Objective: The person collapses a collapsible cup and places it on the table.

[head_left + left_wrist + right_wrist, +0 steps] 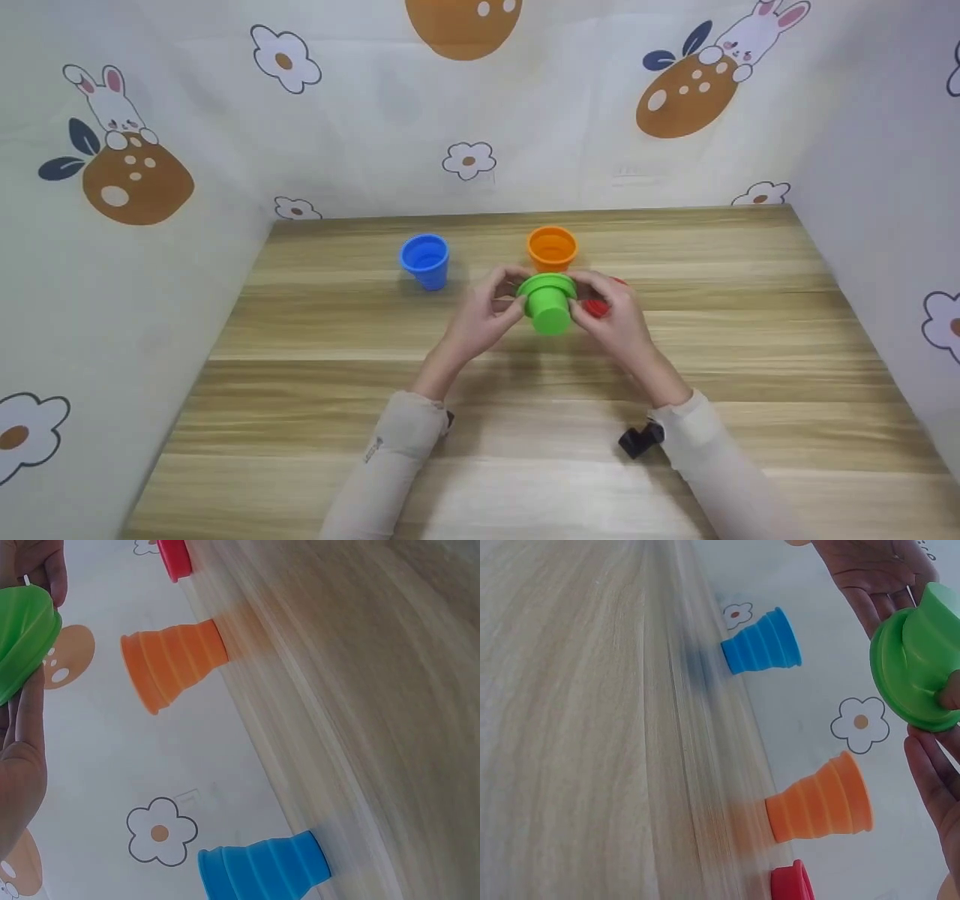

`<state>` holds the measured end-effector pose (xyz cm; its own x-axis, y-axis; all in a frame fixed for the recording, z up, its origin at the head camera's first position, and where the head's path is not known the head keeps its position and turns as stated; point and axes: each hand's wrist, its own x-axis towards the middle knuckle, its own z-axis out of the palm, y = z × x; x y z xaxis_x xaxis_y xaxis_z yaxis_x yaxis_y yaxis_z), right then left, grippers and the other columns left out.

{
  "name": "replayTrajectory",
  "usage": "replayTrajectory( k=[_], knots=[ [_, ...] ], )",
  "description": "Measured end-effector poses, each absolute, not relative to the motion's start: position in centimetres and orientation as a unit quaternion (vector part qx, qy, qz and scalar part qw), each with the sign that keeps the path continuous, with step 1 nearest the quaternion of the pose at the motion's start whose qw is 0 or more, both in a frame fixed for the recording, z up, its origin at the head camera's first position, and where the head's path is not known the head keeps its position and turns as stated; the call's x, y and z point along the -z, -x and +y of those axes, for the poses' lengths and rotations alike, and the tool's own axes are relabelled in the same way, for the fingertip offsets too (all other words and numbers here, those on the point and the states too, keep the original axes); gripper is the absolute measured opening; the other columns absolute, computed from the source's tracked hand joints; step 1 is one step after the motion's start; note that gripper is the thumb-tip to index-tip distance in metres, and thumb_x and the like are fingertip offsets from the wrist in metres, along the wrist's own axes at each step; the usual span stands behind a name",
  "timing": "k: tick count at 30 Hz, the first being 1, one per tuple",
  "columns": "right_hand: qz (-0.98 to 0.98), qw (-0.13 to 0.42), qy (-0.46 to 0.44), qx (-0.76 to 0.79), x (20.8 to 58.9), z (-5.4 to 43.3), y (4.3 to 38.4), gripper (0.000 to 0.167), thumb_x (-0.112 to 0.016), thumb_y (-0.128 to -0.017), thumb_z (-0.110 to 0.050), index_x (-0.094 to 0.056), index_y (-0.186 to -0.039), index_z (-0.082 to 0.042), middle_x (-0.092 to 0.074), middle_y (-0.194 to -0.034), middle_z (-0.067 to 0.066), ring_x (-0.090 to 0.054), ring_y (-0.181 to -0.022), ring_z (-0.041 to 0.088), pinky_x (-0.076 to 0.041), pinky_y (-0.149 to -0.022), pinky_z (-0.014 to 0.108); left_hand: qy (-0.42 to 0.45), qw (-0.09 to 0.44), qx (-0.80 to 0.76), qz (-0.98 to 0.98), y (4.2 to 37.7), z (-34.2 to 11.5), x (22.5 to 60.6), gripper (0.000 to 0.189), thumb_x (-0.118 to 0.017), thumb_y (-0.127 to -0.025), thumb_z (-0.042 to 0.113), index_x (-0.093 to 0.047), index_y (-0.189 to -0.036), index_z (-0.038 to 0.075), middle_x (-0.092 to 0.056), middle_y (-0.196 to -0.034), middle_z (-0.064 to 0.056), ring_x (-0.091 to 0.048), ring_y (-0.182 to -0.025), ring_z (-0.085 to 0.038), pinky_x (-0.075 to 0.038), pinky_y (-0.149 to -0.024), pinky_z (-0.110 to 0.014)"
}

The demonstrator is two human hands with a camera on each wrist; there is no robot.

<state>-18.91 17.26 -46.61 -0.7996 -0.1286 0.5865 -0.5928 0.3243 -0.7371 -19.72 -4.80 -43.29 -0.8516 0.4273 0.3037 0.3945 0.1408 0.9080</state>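
Note:
A green collapsible cup (551, 307) is held up over the table between both hands, its base turned toward the head camera. Its upper rings are folded into a broad brim, while the narrower base part sticks out. My left hand (484, 311) pinches it from the left with thumb and fingers. From the right, my right hand (619, 319) grips the same brim; one thumb presses low on the cup in the right wrist view. Just beyond the cup stands an orange collapsible cup (553, 246). A low red cup (596, 308) is mostly hidden behind my right hand.
A blue collapsible cup (426, 259) stands extended and upright at the back left of the wooden table (315, 420). A patterned cloth wall (375, 135) encloses the table at the back and sides. A black wrist-worn device (641, 440) juts from the right sleeve.

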Motion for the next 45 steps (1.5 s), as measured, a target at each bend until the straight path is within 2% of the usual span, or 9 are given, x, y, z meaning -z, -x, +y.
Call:
replayTrajectory(
  k=[6, 16, 23, 32, 39, 45],
  knots=[
    [-0.79, 0.22, -0.227, -0.526, 46.6, 17.27, 18.87, 0.035, -0.07, -0.082, 0.011, -0.07, -0.115, 0.001, -0.074, -0.102, 0.012, -0.066, -0.088, 0.013, -0.056, -0.079, 0.017, -0.266, 0.027, -0.589, 0.762, 19.75, -4.79, 43.48, 0.032, -0.055, -0.093, -0.001, -0.053, -0.125, -0.003, -0.063, -0.121, -0.022, -0.066, -0.108, -0.03, -0.06, -0.091, -0.03],
    [-0.808, 0.209, -0.225, -0.503, 46.51, 17.42, 18.65, 0.034, -0.066, -0.084, 0.012, -0.074, -0.113, -0.003, -0.076, -0.107, 0.008, -0.067, -0.093, 0.008, -0.055, -0.084, 0.011, -0.287, 0.069, -0.537, 0.791, 19.9, -4.64, 43.3, 0.031, -0.058, -0.097, 0.008, -0.056, -0.128, 0.005, -0.065, -0.121, -0.013, -0.065, -0.103, -0.024, -0.06, -0.09, -0.034],
    [-0.811, 0.224, -0.242, -0.484, 46.57, 17.49, 18.66, 0.037, -0.066, -0.082, 0.013, -0.074, -0.113, -0.004, -0.077, -0.103, 0.008, -0.066, -0.087, 0.007, -0.054, -0.077, 0.011, -0.3, 0.068, -0.511, 0.803, 20.05, -4.37, 43.24, 0.032, -0.059, -0.097, 0.011, -0.057, -0.128, 0.005, -0.068, -0.116, -0.012, -0.065, -0.098, -0.02, -0.06, -0.085, -0.028],
    [-0.811, 0.212, -0.249, -0.486, 46.43, 17.64, 18.68, 0.035, -0.065, -0.087, 0.01, -0.071, -0.119, -0.003, -0.075, -0.112, 0.011, -0.07, -0.1, 0.016, -0.054, -0.088, 0.011, -0.3, 0.059, -0.513, 0.802, 20.16, -4.26, 43.26, 0.029, -0.058, -0.096, 0.008, -0.058, -0.125, 0.003, -0.068, -0.113, -0.013, -0.065, -0.096, -0.023, -0.061, -0.083, -0.028],
    [-0.814, 0.193, -0.241, -0.492, 46.37, 17.71, 18.58, 0.032, -0.064, -0.092, 0.004, -0.069, -0.123, -0.004, -0.073, -0.117, 0.011, -0.07, -0.106, 0.021, -0.053, -0.092, 0.012, -0.289, 0.058, -0.515, 0.805, 20.1, -4.3, 43.2, 0.029, -0.058, -0.096, 0.007, -0.057, -0.125, 0.004, -0.068, -0.113, -0.012, -0.063, -0.095, -0.019, -0.061, -0.083, -0.026],
    [-0.815, 0.195, -0.234, -0.493, 46.45, 17.66, 18.6, 0.033, -0.063, -0.095, 0.001, -0.068, -0.126, -0.006, -0.072, -0.12, 0.011, -0.068, -0.106, 0.018, -0.053, -0.091, 0.011, -0.282, 0.062, -0.522, 0.803, 20.14, -4.27, 43.27, 0.03, -0.057, -0.096, 0.007, -0.056, -0.126, 0.003, -0.067, -0.114, -0.012, -0.062, -0.095, -0.017, -0.061, -0.085, -0.029]
  ],
)
